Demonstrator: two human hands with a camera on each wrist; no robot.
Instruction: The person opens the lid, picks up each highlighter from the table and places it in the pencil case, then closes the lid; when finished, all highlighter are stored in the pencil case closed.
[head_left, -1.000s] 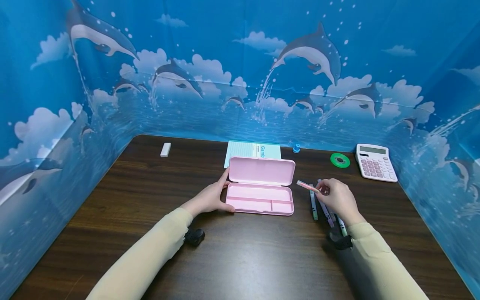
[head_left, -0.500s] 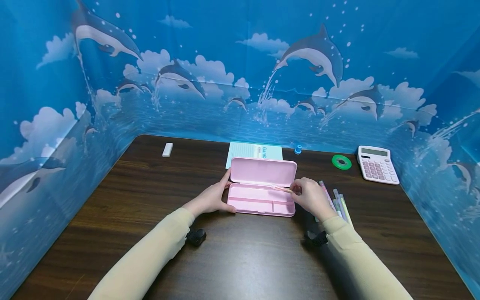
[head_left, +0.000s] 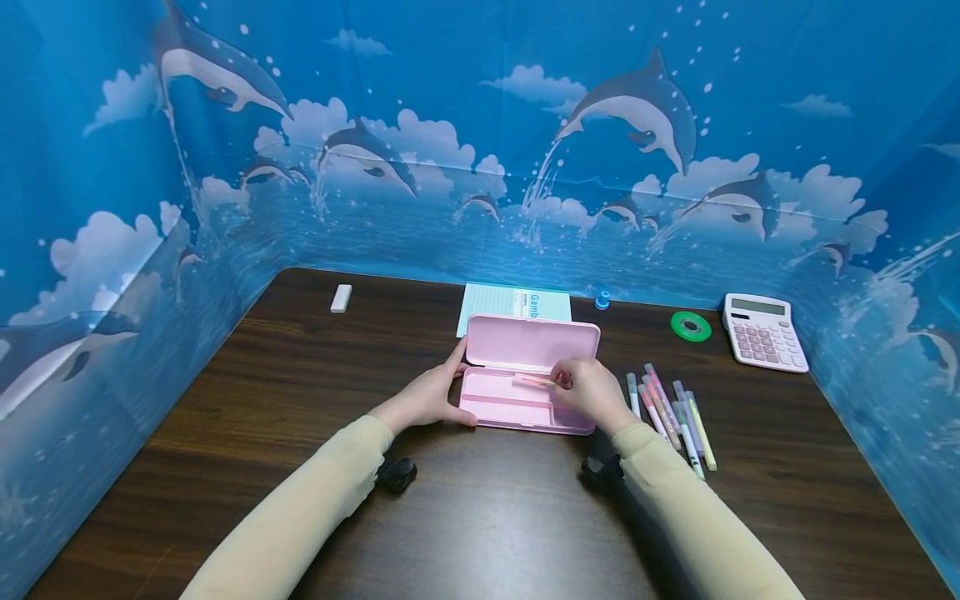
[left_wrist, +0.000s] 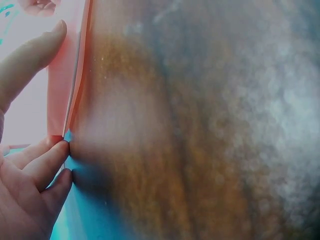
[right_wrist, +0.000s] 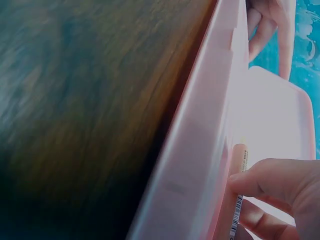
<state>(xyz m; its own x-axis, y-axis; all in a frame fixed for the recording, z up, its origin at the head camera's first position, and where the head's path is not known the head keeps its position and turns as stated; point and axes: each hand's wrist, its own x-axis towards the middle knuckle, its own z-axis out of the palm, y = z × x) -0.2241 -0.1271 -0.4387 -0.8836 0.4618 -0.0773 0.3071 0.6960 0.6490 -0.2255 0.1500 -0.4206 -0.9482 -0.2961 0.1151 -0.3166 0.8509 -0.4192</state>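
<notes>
1. Now my right hand (head_left: 588, 387) is over the pink pencil case (head_left: 501, 410); 1 second ago it was out to the right, above the loose pens (head_left: 662, 397) on the tabletop (head_left: 487, 517).
2. It pinches an orange pen (right_wrist: 234, 172) between thumb and fingers, and the barcode on the barrel shows in the right wrist view.
3. At 0.5 seconds ago that pen was at the right end of the case; it has since shifted left and lies roughly in line with the long back compartment, behind the 2 smaller front compartments.
4. My left hand (head_left: 426, 400) has stayed at the left end of the case, thumb spread away from the fingers, thumb at the front corner and fingers towards the back, which I judge keeps the case steady.
5. The lid (head_left: 532, 342) remains raised, so nothing covers the compartments.
6. For the work in hand, I read this as the carrying nearly done and the release not yet made.
7. My knuckles partly hide the barrel, so I can't tell whether it touches the compartment floor.
</notes>
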